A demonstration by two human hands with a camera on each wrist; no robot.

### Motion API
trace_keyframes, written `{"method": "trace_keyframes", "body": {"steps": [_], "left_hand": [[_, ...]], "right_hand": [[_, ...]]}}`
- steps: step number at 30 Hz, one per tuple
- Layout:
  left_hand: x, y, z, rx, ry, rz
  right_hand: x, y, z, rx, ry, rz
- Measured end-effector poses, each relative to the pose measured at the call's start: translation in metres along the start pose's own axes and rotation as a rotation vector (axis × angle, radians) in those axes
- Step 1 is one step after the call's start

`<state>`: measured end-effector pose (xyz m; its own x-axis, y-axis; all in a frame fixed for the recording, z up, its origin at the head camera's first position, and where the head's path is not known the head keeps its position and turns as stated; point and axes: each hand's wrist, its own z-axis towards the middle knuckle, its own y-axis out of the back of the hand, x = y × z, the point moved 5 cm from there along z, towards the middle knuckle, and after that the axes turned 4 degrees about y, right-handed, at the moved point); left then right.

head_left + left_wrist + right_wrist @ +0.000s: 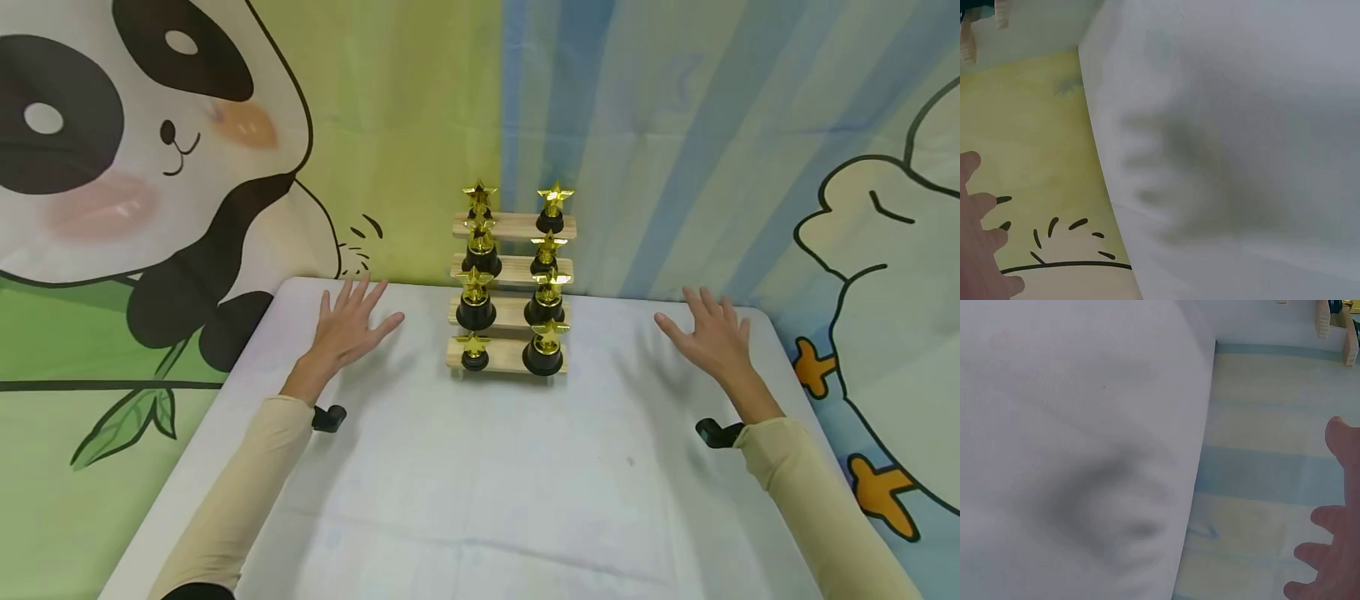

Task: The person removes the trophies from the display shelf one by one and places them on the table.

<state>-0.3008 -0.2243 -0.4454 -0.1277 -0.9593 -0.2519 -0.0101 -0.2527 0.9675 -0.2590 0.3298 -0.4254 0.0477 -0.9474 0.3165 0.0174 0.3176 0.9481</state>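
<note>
My left hand point(347, 327) is spread over the left side of the white table, fingers straight and holding nothing. On the right side my right hand point(712, 336) is spread the same way, also holding nothing. Between them, at the back of the table, stands a tiered wooden rack point(512, 312) with several gold star trophies point(545, 307) on black bases, set in two columns. Both hands are apart from the rack. In the left wrist view, part of the left hand point(979, 240) shows at the edge. The right wrist view has the right hand point(1341, 531) along its edge.
A white cloth covers the table point(480, 483), and shadows of the hands fall on it. Behind the table hangs a printed backdrop point(405, 125) with a panda at left and a white cartoon figure at right. A dark wrist mount point(328, 418) juts from the left sleeve.
</note>
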Motion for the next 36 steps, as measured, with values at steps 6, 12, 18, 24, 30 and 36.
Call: {"method": "trace_keyframes", "body": {"steps": [6,12,18,24,30,36], "left_hand": [[-0.006,0.000,0.003,-0.002,-0.014,-0.022],[-0.020,0.001,0.005,-0.006,-0.033,-0.124],[-0.038,0.008,0.005,-0.012,-0.069,-0.212],[-0.054,0.022,0.002,-0.020,-0.109,-0.327],[-0.067,0.032,-0.004,-0.001,-0.151,-0.410],[-0.075,0.035,-0.009,0.046,-0.159,-0.523]], "right_hand": [[0.014,-0.003,-0.001,-0.004,0.041,0.079],[0.036,-0.023,-0.002,0.046,0.130,0.294],[0.065,-0.050,-0.003,0.168,0.188,0.431],[0.090,-0.069,-0.006,0.300,0.234,0.504],[0.102,-0.083,-0.009,0.344,0.272,0.553],[0.112,-0.090,-0.008,0.331,0.337,0.544]]}}
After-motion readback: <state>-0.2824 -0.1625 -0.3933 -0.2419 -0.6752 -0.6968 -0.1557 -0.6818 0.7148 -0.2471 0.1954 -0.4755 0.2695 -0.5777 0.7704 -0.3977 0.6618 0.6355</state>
